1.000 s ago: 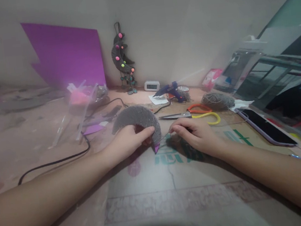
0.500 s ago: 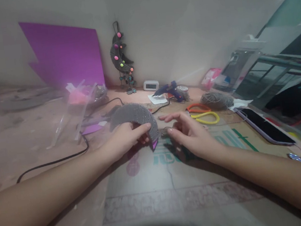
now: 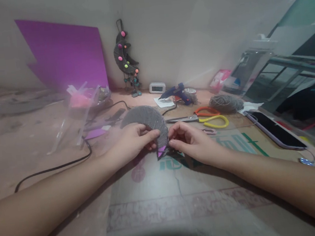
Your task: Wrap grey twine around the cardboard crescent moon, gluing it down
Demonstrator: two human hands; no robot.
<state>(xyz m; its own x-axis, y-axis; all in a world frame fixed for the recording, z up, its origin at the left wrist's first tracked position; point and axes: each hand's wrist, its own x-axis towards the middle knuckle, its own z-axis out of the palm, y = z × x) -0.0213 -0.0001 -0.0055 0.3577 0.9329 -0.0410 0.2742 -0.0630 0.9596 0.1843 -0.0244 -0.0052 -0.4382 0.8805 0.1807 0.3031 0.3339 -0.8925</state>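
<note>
Scissors are lying behind the right hand, left of a phone; a glue gun is resting behind the scissors.

Large green characters run across the board beneath my right hand, which partly hides them; the strokes left showing are too broken and hazy for me to read. To their left, a round reddish mark is printed on the same board, its detail blurred. Nearer me, a reddish printed band crosses the board, and I cannot tell whether its figures are lettering or ornament. Against the wall, the small white clock faces me, any digits on its display too small to make out.
</note>
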